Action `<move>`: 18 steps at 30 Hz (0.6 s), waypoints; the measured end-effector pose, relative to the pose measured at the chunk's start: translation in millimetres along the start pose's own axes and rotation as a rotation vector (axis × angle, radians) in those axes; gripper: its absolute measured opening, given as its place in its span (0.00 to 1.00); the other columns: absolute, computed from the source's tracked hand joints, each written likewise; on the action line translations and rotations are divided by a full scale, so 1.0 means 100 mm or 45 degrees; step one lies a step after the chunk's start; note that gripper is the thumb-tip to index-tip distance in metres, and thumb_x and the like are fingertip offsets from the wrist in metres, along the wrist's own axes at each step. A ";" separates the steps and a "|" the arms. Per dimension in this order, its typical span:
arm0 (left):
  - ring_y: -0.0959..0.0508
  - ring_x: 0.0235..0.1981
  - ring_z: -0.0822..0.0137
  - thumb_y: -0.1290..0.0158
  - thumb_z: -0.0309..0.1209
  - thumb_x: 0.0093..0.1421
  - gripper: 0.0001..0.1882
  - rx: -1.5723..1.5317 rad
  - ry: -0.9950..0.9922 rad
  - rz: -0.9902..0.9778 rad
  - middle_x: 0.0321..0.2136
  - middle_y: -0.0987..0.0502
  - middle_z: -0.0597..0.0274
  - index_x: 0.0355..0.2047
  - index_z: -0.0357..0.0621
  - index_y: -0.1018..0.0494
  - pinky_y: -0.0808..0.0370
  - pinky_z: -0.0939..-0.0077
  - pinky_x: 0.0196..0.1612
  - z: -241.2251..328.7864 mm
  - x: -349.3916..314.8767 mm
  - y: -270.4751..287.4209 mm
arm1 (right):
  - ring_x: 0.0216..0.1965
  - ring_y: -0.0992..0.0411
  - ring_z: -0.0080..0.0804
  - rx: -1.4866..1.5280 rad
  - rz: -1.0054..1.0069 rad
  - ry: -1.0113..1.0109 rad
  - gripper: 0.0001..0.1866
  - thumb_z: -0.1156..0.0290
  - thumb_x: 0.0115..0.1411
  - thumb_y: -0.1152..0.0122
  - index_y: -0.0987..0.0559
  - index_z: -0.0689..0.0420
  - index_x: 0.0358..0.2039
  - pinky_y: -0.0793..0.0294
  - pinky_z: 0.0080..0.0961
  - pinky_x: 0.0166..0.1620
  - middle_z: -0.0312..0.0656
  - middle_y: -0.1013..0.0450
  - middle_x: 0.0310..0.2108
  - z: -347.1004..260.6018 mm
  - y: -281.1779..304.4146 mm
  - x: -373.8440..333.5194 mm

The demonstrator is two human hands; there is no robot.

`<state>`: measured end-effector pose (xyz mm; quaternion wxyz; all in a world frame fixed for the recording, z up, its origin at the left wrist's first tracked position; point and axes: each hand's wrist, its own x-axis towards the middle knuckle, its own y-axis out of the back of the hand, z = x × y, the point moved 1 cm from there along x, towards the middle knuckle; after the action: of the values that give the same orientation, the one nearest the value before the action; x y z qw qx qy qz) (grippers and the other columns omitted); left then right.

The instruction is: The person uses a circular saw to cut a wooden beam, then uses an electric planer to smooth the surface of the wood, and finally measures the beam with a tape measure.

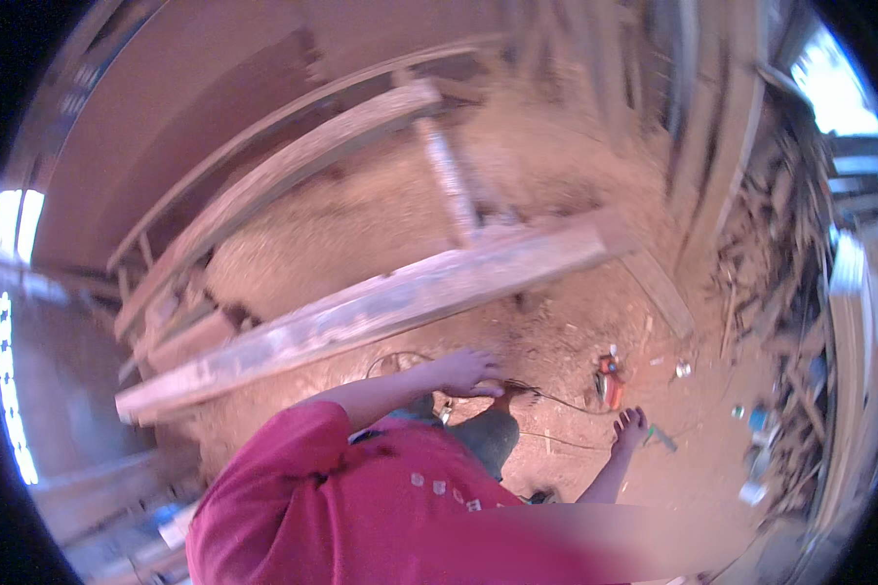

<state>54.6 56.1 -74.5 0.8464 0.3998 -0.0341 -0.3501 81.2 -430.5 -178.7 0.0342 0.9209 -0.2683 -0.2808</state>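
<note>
Black cable [527, 388] may trip you if stepped through; left hand [466, 372]: fingers apart; right hand [630, 427]: cannot tell grip.

Brown floor [546, 336], orange tool [611, 390] near thin dark cable [568, 403], wood scraps [776, 263] heaped along right side.

A thin dark cable [568, 402] lies in a loose curve right of centre, slack along its visible run, bending close to a red-orange and black tool [611, 392]. The tool rests lengthwise, its exact type lost to blur. Lower and farther right, near the tool but apart from it, a small, narrow green object [662, 439] lies slanted, too small to identify.
</note>
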 end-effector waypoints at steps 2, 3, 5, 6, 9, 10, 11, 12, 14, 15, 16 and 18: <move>0.31 0.59 0.47 0.60 0.62 0.64 0.36 -0.198 0.241 -0.073 0.57 0.30 0.46 0.58 0.48 0.30 0.35 0.56 0.61 -0.65 -1.27 -0.58 | 0.41 0.24 0.32 0.183 -0.029 -0.061 0.21 0.62 0.65 0.47 0.29 0.55 0.56 0.23 0.31 0.39 0.40 0.25 0.43 -0.19 -0.44 -0.64; 0.30 0.58 0.46 0.60 0.62 0.64 0.34 -0.346 0.577 -0.070 0.56 0.28 0.47 0.56 0.48 0.29 0.35 0.56 0.61 -0.73 -1.90 -0.51 | 0.45 0.26 0.35 0.314 -0.052 -0.134 0.22 0.60 0.65 0.48 0.30 0.53 0.57 0.24 0.33 0.44 0.41 0.27 0.47 -0.16 -0.58 -0.90; 0.29 0.57 0.46 0.59 0.63 0.63 0.36 -0.512 1.092 -0.073 0.55 0.27 0.46 0.54 0.44 0.27 0.34 0.59 0.61 -0.95 -3.11 -0.28 | 0.50 0.28 0.38 0.440 -0.109 -0.172 0.23 0.57 0.65 0.49 0.32 0.52 0.59 0.25 0.36 0.48 0.42 0.29 0.51 -0.05 -0.88 -1.22; 0.26 0.55 0.48 0.57 0.63 0.62 0.39 -0.488 1.215 0.199 0.53 0.25 0.43 0.54 0.39 0.27 0.33 0.60 0.60 -1.35 -4.00 -0.76 | 0.51 0.30 0.40 0.410 -0.409 -0.238 0.27 0.56 0.64 0.47 0.35 0.51 0.61 0.25 0.38 0.49 0.45 0.33 0.54 0.10 -1.21 -1.33; 0.27 0.56 0.48 0.58 0.59 0.65 0.39 -0.855 1.749 0.484 0.54 0.27 0.39 0.54 0.31 0.29 0.33 0.61 0.59 -1.49 -5.53 -1.09 | 0.55 0.35 0.45 0.351 -0.550 -0.273 0.34 0.52 0.61 0.43 0.39 0.49 0.64 0.26 0.41 0.49 0.49 0.40 0.59 0.02 -1.96 -2.04; 0.26 0.55 0.46 0.57 0.57 0.65 0.38 -0.832 1.953 0.767 0.52 0.27 0.36 0.54 0.29 0.29 0.33 0.60 0.59 -1.43 -6.14 -1.42 | 0.57 0.37 0.49 0.377 -0.447 -0.336 0.36 0.50 0.60 0.41 0.41 0.49 0.64 0.25 0.42 0.49 0.50 0.43 0.61 -0.03 -2.37 -2.47; 0.26 0.55 0.44 0.57 0.55 0.65 0.37 -0.776 2.152 1.044 0.51 0.26 0.32 0.53 0.27 0.29 0.33 0.60 0.59 -1.35 -6.68 -1.71 | 0.57 0.37 0.49 0.343 -0.524 -0.381 0.36 0.50 0.60 0.41 0.41 0.49 0.64 0.25 0.42 0.49 0.50 0.43 0.61 -0.07 -2.71 -2.85; 0.26 0.55 0.44 0.57 0.55 0.65 0.37 -0.814 2.154 1.080 0.51 0.26 0.32 0.53 0.27 0.29 0.33 0.60 0.59 -1.35 -6.72 -1.78 | 0.58 0.38 0.52 0.218 -0.481 -0.306 0.39 0.48 0.59 0.39 0.43 0.48 0.65 0.25 0.44 0.48 0.51 0.47 0.63 -0.20 -2.91 -3.10; 0.27 0.56 0.45 0.59 0.54 0.67 0.37 -0.752 2.335 1.846 0.51 0.26 0.34 0.54 0.26 0.30 0.34 0.60 0.59 -1.27 -6.77 -1.70 | 0.58 0.38 0.55 0.075 -0.476 -0.211 0.46 0.43 0.54 0.35 0.45 0.47 0.67 0.25 0.51 0.47 0.50 0.56 0.66 -0.33 -3.25 -3.34; 0.27 0.56 0.45 0.59 0.54 0.67 0.37 -0.763 2.356 1.885 0.51 0.26 0.34 0.54 0.26 0.30 0.34 0.60 0.59 -1.24 -6.75 -1.67 | 0.58 0.38 0.55 0.058 -0.516 -0.202 0.46 0.43 0.54 0.35 0.45 0.47 0.67 0.25 0.51 0.47 0.50 0.56 0.66 -0.36 -3.43 -3.43; 0.27 0.56 0.46 0.60 0.55 0.67 0.37 -0.958 2.325 2.148 0.51 0.26 0.36 0.54 0.27 0.31 0.34 0.61 0.60 -1.15 -6.77 -1.72 | 0.57 0.38 0.55 -0.010 -0.539 -0.267 0.48 0.41 0.53 0.34 0.45 0.47 0.67 0.25 0.53 0.47 0.50 0.56 0.66 -0.36 -3.60 -3.60; 0.28 0.57 0.47 0.61 0.56 0.68 0.37 -1.160 2.277 2.466 0.51 0.26 0.37 0.55 0.28 0.31 0.35 0.62 0.61 -1.02 -6.70 -1.72 | 0.56 0.39 0.56 -0.109 -0.645 -0.382 0.51 0.38 0.49 0.32 0.43 0.46 0.67 0.26 0.58 0.46 0.51 0.55 0.66 -0.37 -3.90 -3.83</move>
<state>-512.2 463.1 -116.0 0.5379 -0.0045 0.3675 0.7587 18.6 95.7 -39.9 -0.0384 0.9044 -0.0199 -0.4245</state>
